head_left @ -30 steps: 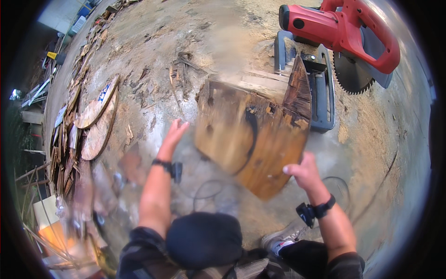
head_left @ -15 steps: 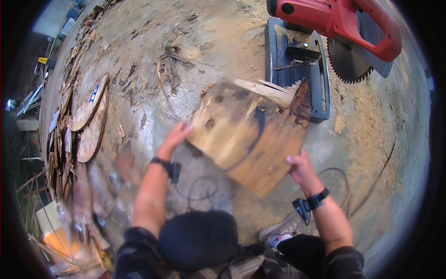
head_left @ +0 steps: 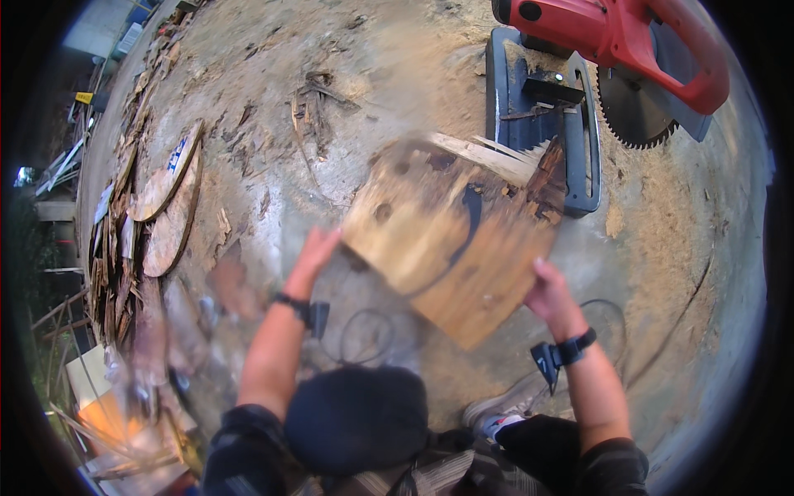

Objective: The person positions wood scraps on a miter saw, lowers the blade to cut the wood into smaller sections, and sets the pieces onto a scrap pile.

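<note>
A weathered wooden board (head_left: pixel 438 248) is held between my two hands, its far edge splintered and dark with rot. A black curved mark runs across its face, and dark knots show at its left side. At the board's left edge my left hand (head_left: pixel 319 250) is closed, blurred a little, with the thumb hard to make out. My right hand (head_left: pixel 552 293) grips the near right edge with its thumb showing on top; its other fingers are hidden beneath. The board's far right corner overlaps the front of a red chop saw (head_left: pixel 612 33) with a dark base (head_left: pixel 586 194).
The saw's toothed round blade (head_left: pixel 633 103) stands exposed at the right. Sawdust (head_left: pixel 662 215) covers the concrete floor around it. Broken wood strips and rounded boards (head_left: pixel 172 223) lie piled at the left. A thin black cable (head_left: pixel 368 331) loops near my feet, by a shoe (head_left: pixel 504 401).
The saw, board and floor all sit slightly farther right in the picture, as the view has shifted. Both hands keep hold of the board, which stays about level with the saw base.
</note>
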A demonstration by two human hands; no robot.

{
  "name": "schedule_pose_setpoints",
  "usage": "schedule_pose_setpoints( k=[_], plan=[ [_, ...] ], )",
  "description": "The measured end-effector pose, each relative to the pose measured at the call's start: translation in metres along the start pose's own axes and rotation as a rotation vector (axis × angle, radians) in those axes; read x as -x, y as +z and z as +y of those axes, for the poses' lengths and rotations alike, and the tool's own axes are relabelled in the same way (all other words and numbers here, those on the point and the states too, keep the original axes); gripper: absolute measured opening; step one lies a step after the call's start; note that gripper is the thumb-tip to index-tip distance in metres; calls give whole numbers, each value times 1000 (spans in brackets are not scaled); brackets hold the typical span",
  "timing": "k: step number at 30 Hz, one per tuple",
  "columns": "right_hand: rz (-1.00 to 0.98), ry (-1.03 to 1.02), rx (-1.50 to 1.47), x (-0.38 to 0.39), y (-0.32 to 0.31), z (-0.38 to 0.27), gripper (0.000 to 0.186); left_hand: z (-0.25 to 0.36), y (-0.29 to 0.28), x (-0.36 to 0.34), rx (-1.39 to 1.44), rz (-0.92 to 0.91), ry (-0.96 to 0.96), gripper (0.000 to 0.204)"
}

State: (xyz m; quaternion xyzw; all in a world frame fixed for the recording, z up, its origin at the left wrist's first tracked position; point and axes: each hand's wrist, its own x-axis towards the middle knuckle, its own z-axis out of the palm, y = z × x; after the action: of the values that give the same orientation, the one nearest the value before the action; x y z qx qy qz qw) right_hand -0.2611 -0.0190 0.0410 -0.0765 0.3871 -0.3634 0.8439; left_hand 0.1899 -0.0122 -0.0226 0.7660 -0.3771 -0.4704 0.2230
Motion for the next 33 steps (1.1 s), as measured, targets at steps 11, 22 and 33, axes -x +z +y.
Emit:
schedule_pose_setpoints(
  k=[11,22,33],
  plan=[
    [-60,-156,162,8,40,16,71,14,52,76,729,-747,-261,66],
    [30,-283,-4,27,79,31,66,63,52,66,872,-689,-38,57],
    [192,-579,-104,58,80,57,74,100,93,68,961,-939,-189,78]
  ],
)
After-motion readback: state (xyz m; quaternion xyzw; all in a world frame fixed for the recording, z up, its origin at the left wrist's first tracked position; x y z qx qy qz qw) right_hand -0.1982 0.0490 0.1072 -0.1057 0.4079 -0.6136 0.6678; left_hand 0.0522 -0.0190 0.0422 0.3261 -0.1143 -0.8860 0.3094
